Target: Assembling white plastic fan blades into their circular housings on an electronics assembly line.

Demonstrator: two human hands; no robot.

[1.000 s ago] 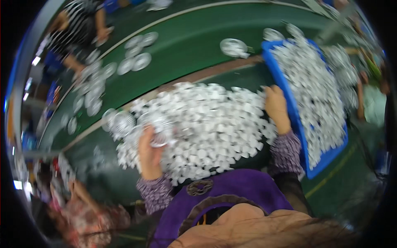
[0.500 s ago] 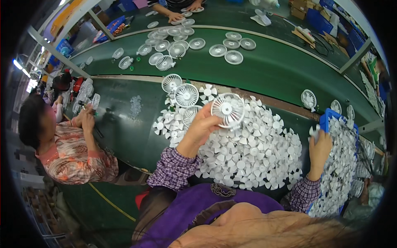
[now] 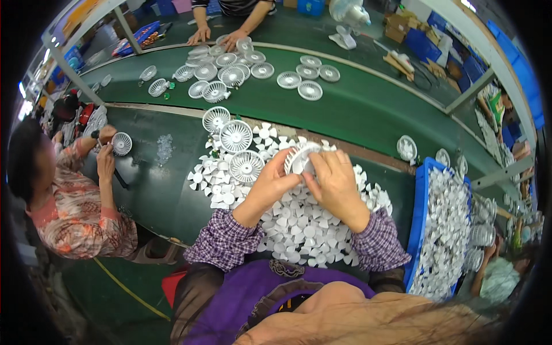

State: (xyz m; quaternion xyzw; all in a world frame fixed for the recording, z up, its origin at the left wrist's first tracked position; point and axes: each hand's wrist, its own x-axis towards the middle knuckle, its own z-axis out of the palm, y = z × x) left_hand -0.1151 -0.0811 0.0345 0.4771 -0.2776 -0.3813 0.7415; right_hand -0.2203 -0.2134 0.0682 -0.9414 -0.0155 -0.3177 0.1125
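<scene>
In front of my chest, my left hand (image 3: pixel 265 185) grips the edge of a round white fan housing (image 3: pixel 292 158), which is tilted. My right hand (image 3: pixel 340 185) is closed at the housing's open side, its fingertips on a white fan blade (image 3: pixel 303 165) that they partly hide. Beneath both hands spreads a big heap of loose white fan blades (image 3: pixel 299 233). Three more slatted housings lie at the heap's far left: a near one (image 3: pixel 246 167), a middle one (image 3: pixel 236 136) and a far one (image 3: pixel 216 119).
On my right stands a blue bin (image 3: pixel 418 224) full of white blades. Beyond the heap runs a green conveyor belt (image 3: pixel 368 98) carrying several housings. A co-worker at left holds a housing (image 3: pixel 121 144); another person's hands (image 3: pixel 233 40) touch housings across the belt. Small clear pieces (image 3: pixel 165 149) lie left.
My right hand has come from beside the blue bin to the housing, bringing a blade. The housing in my left hand has tilted. The view has shifted, and the left co-worker's housing is raised.
</scene>
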